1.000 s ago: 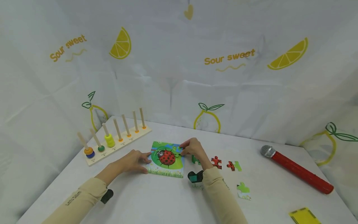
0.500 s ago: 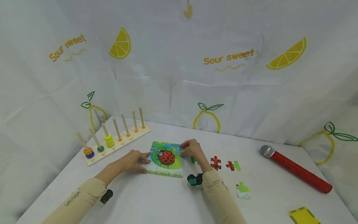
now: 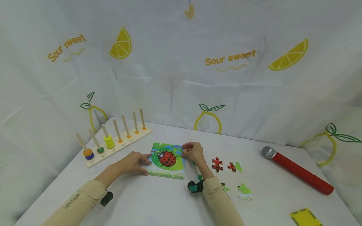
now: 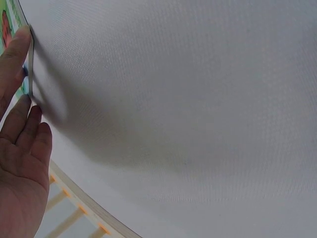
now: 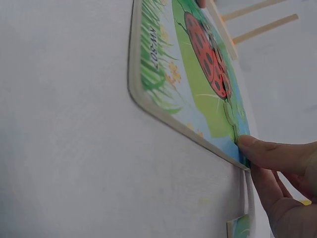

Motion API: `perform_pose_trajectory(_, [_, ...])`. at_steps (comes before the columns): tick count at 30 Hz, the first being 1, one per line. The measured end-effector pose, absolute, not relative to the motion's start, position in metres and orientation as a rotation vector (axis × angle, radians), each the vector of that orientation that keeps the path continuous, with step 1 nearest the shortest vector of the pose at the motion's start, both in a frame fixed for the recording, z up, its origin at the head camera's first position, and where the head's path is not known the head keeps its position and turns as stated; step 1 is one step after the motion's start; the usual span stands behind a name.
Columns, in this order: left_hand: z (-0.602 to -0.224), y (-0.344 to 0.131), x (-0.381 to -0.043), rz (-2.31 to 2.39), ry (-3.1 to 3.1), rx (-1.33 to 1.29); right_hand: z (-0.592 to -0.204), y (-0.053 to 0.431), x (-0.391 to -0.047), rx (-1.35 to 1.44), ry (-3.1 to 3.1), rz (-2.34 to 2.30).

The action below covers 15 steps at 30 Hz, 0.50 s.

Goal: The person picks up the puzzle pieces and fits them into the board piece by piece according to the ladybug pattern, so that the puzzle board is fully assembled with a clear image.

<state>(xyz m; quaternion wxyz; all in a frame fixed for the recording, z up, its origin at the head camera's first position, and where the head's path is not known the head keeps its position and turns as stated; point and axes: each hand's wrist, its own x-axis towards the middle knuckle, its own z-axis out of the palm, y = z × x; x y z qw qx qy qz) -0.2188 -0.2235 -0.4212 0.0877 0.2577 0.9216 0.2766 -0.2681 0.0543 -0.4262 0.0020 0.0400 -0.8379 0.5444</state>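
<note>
A ladybug jigsaw board (image 3: 167, 160) lies flat on the table in the head view, its picture green and blue with a red beetle. My left hand (image 3: 133, 163) rests along the board's left edge, thumb near the lower corner and index finger higher up. In the left wrist view, the left-hand fingers (image 4: 17, 129) touch that edge, fairly straight. At the upper right of the board, my right hand (image 3: 195, 152) pinches a green-and-blue puzzle piece (image 5: 235, 128) between thumb and fingers. The right thumb (image 5: 265, 151) lies on top, covering part of the piece.
Loose puzzle pieces lie right of the board, including a red piece (image 3: 217, 164), a red-and-green piece (image 3: 235, 167) and a green one (image 3: 244, 192). A wooden peg stand (image 3: 118, 146) is at left, a red microphone (image 3: 299, 171) at right, and a yellow square (image 3: 306, 217) in front.
The puzzle piece at my right fingers, tilted and standing out before, now lies closer to flat on the board. My left hand stays at the left edge.
</note>
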Motion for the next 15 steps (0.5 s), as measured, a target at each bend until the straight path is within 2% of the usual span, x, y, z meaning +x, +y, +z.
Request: perform_pose_trajectory(15, [-0.4209,-0.2237,-0.2191,0.808,2.753,0.787,-0.4243,0.0528,-0.2677,0.119,-2.648,1.725])
